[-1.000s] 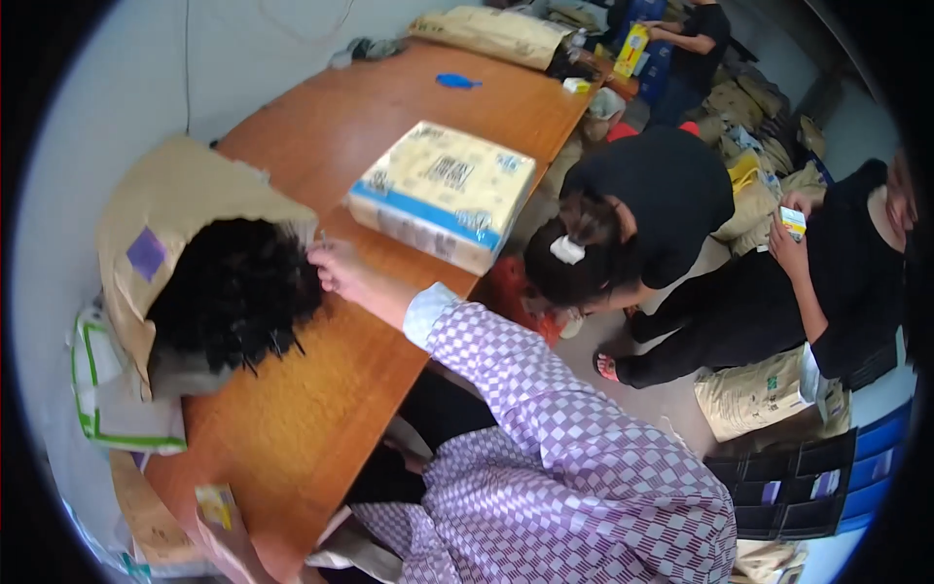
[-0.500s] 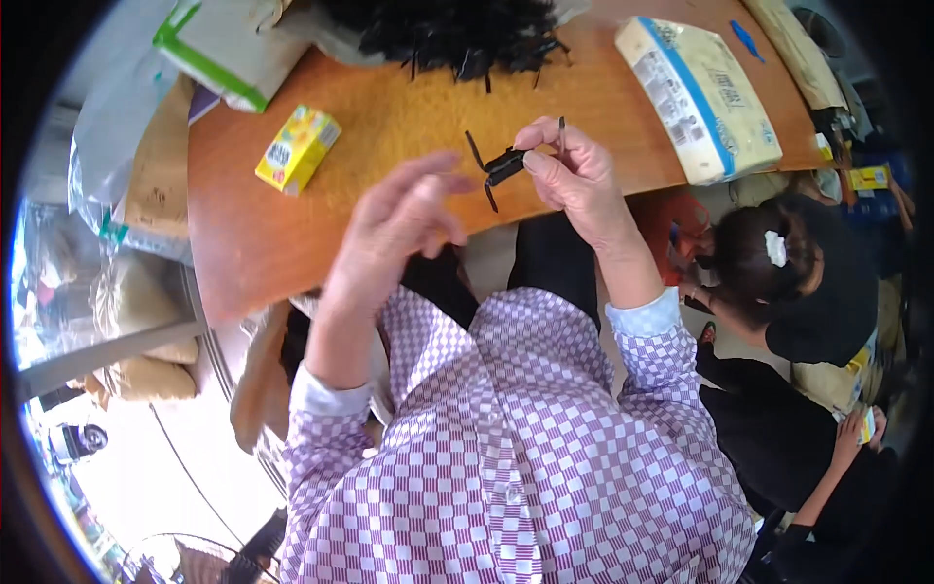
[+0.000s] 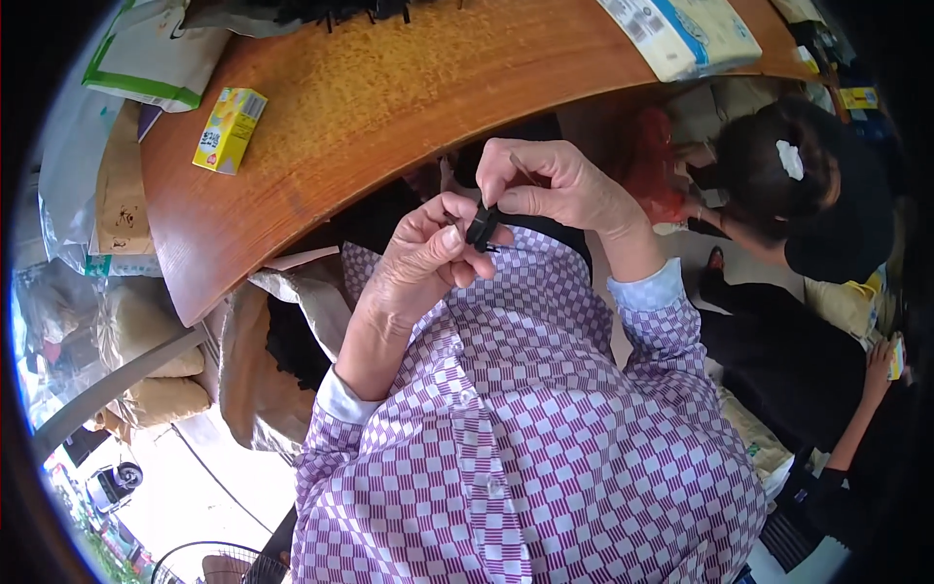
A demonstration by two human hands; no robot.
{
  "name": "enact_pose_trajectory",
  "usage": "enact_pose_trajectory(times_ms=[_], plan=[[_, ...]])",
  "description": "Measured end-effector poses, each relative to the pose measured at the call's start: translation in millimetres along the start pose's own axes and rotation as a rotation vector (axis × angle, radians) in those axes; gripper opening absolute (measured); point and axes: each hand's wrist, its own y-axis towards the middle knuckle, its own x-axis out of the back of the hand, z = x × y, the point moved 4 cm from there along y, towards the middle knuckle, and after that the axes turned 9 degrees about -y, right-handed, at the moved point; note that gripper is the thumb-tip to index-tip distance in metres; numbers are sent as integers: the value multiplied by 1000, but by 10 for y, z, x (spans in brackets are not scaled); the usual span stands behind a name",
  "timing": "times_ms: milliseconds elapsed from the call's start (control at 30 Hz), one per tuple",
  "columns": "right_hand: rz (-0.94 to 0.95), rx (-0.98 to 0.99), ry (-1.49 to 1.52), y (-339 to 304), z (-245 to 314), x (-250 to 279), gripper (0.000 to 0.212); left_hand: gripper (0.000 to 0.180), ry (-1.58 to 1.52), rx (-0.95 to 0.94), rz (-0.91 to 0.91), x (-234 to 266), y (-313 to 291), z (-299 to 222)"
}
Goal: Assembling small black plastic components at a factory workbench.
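Close in front of my chest, just off the table's near edge, both hands meet at a small black part (image 3: 481,228). My left hand (image 3: 420,255) has its thumb and fingers closed about the part's lower left side. From above, my right hand (image 3: 569,190) pinches its top end between thumb and forefinger. A thin brown, stick-like thing (image 3: 525,169) also lies across the right hand's fingers; its kind is unclear. Thin dark ends stick out near the left fingertips. Fingers cover much of the part.
On the wooden table (image 3: 341,107) are a yellow box (image 3: 230,130), a white-and-green bag (image 3: 156,54), a wrapped pack (image 3: 686,34) and a black heap (image 3: 341,8). An open sack (image 3: 282,341) stands lower left. A person in black (image 3: 856,185) sits at right.
Both hands have come down and toward my body with the black part. My left hand, apart from it before, now grips it too. The view has shifted, so the table appears higher.
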Motion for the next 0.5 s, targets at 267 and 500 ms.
enact_pose_trajectory(times_ms=[267, 500], plan=[[75, -65, -97, -94, -135, -46, 10, 12, 85, 28, -270, 100, -43, 202], [-377, -117, -96, -239, -420, -170, 23, 12, 633, -121, -502, 124, -53, 93]])
